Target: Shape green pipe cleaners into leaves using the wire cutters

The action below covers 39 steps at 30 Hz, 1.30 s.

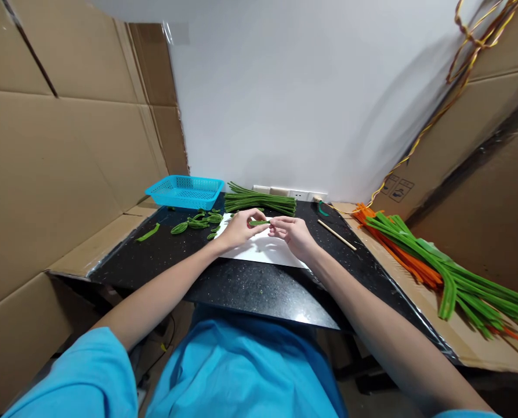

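Hands: While the left hand (239, 230) pinches a small green piece (259, 222) between thumb and forefinger, the right hand (294, 234) closes its fingertips on that piece's right end.
Green piece: between the two hands, above the white sheet (259, 255); fingers hide part of it, so its full shape cannot be told.
Sheet: lies on the black table (250, 290), beneath both hands, with shadows falling across it.
Leaf shapes (200, 220): several green loops, some overlapping, lie on the table to the left of the sheet; one or two sit close to its edge.
Strip (148, 233): a lighter green length, alone on the table, farther left than the loops.
Basket (184, 204): blue, perforated, at the table's far left, behind the loops.
Stems (263, 203): a dark green bundle lying crosswise behind the sheet, just in front of the sockets (299, 195) along the wall (306, 104).
Stick (337, 235): pale, lying slantwise on the table, right of the right hand and well apart from it.
Right side: bright green strips (437, 255) lie partly over orange strips (409, 264) on cardboard (467, 348) beside the table.
Wire (433, 119): twisted, yellow and brown, runs down the right corner.
Clothing: a blue shirt (245, 366) shows below the table's near edge.
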Each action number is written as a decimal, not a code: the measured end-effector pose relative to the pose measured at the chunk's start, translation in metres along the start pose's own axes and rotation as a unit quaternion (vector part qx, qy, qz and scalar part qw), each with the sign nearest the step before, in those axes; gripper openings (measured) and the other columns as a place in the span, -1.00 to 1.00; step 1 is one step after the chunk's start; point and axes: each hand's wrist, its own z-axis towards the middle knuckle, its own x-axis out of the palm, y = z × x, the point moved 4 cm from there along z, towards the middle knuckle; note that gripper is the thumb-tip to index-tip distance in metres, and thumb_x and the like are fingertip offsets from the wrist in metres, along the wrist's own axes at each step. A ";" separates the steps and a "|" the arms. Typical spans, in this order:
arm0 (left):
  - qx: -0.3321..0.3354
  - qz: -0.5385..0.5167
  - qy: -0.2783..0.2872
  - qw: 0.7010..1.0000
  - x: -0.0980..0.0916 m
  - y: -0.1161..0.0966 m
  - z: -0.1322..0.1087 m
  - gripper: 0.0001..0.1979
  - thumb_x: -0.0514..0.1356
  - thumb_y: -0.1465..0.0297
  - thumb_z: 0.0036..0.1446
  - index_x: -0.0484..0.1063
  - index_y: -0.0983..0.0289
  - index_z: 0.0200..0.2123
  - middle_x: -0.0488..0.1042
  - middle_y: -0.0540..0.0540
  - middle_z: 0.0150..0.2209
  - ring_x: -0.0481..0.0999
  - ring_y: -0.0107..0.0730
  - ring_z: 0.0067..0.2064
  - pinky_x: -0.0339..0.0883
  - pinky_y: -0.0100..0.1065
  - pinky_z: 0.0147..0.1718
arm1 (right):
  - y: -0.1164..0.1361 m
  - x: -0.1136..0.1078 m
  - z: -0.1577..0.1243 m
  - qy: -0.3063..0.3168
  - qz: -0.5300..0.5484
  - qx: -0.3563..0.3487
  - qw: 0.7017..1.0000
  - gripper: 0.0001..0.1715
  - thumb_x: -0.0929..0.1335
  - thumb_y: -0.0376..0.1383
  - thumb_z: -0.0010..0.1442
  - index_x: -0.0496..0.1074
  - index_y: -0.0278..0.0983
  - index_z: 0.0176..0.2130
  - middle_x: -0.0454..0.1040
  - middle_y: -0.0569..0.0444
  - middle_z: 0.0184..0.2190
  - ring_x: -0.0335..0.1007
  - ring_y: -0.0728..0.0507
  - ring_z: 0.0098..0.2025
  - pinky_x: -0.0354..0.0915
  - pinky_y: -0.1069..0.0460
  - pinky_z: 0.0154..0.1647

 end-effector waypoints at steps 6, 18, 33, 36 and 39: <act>0.030 0.058 -0.035 0.997 -0.001 0.000 -0.003 -0.81 0.35 0.25 0.25 0.65 0.25 -0.21 0.66 0.14 -0.18 0.57 -0.30 -0.23 0.36 -0.36 -0.26 | -0.001 0.001 0.000 0.011 0.018 0.020 1.000 -0.54 0.73 -0.15 -0.27 0.66 -0.33 -0.41 0.60 -0.04 -0.45 0.51 -0.10 -0.40 0.58 -0.07 -0.20; -0.108 -0.179 -0.022 0.978 0.010 0.003 0.000 -0.73 0.35 0.24 0.17 0.60 0.37 -0.37 0.39 -0.02 -0.57 0.30 -0.55 -0.62 0.12 -0.43 -0.60 | 0.016 0.019 -0.012 -0.001 -0.139 -0.193 0.971 -0.51 0.58 0.08 0.08 0.57 -0.29 -0.40 0.51 0.06 -0.52 0.41 -0.08 -0.54 0.40 0.01 -0.52; -0.222 -0.396 0.024 0.891 0.024 0.001 -0.004 -0.79 0.36 0.34 0.20 0.47 0.36 -0.37 0.37 0.00 -0.44 0.37 -0.58 -0.52 0.25 -0.49 -0.53 | 0.025 0.016 -0.020 -0.027 -0.222 -0.289 0.931 -0.73 0.45 -0.10 0.27 0.53 -0.25 -0.32 0.54 0.02 -0.39 0.39 -0.07 -0.46 0.37 0.03 -0.47; -0.215 -0.367 0.003 0.905 0.024 0.005 -0.003 -0.76 0.37 0.31 0.22 0.48 0.37 -0.37 0.40 0.01 -0.43 0.42 -0.57 -0.53 0.18 -0.49 -0.59 | 0.022 0.012 -0.014 -0.019 -0.240 -0.266 0.933 -0.69 0.45 -0.06 0.27 0.55 -0.26 -0.30 0.56 0.00 -0.40 0.41 -0.08 -0.47 0.37 0.02 -0.50; -0.212 -0.333 -0.009 0.919 0.025 0.007 -0.003 -0.72 0.38 0.27 0.24 0.48 0.36 -0.38 0.44 0.03 -0.41 0.45 -0.56 -0.54 0.18 -0.48 -0.62 | 0.018 0.009 -0.007 -0.001 -0.234 -0.237 0.943 -0.59 0.47 0.03 0.25 0.56 -0.27 -0.31 0.57 0.01 -0.41 0.42 -0.09 -0.49 0.38 0.02 -0.52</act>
